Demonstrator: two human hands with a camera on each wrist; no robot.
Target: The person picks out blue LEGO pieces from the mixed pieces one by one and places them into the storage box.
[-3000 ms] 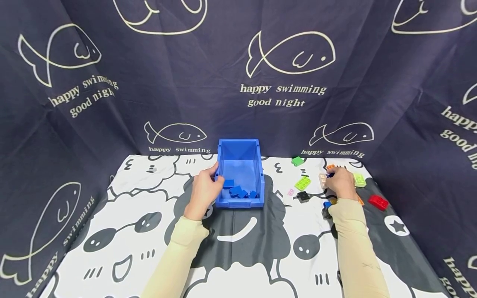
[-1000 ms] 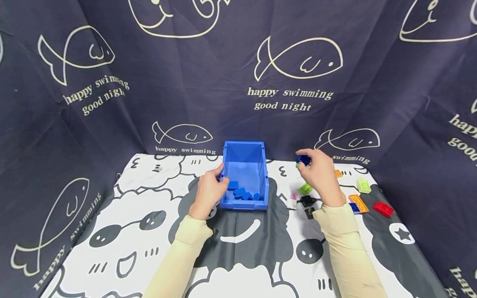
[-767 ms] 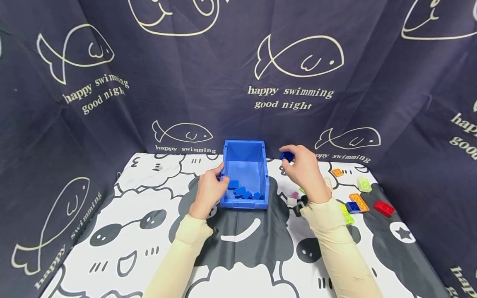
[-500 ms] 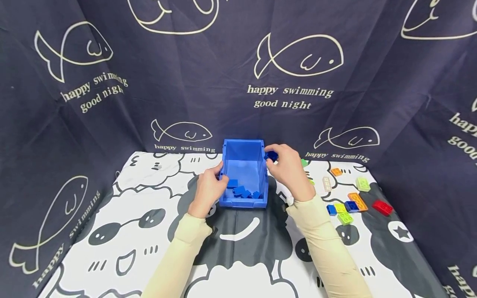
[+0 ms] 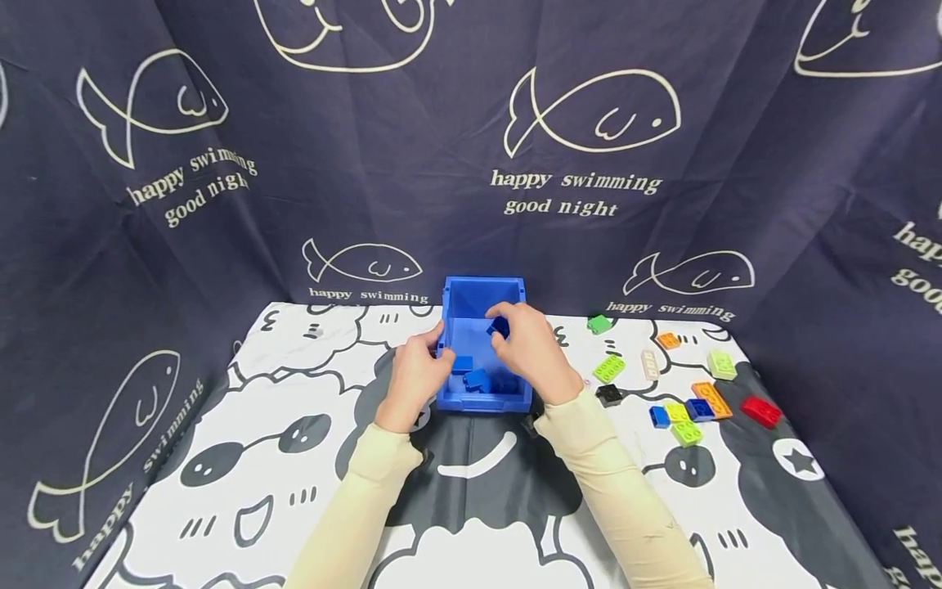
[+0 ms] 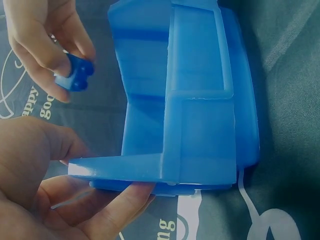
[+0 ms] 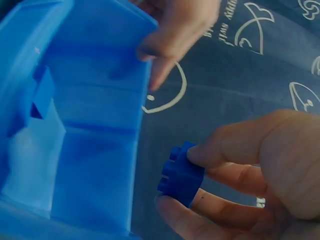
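Note:
An open-topped blue storage bin stands at the back of the table, several blue bricks lying inside it. My left hand grips the bin's left wall, thumb on one side and fingers on the other, as the left wrist view shows. Over the bin, my right hand pinches a dark blue toy brick between thumb and fingers. In the right wrist view its studs face the bin wall. The right hand and its shadow cover part of the bin's right side in the head view.
Loose bricks are scattered to the right: a red one, a long orange one, a lime one, a black one and a green one, among others. A dark fish-print curtain rises behind the table.
My right hand has picked the dark blue brick from the scattered pieces on the right and carried it left, over the bin. The left hand stays on the bin's wall.

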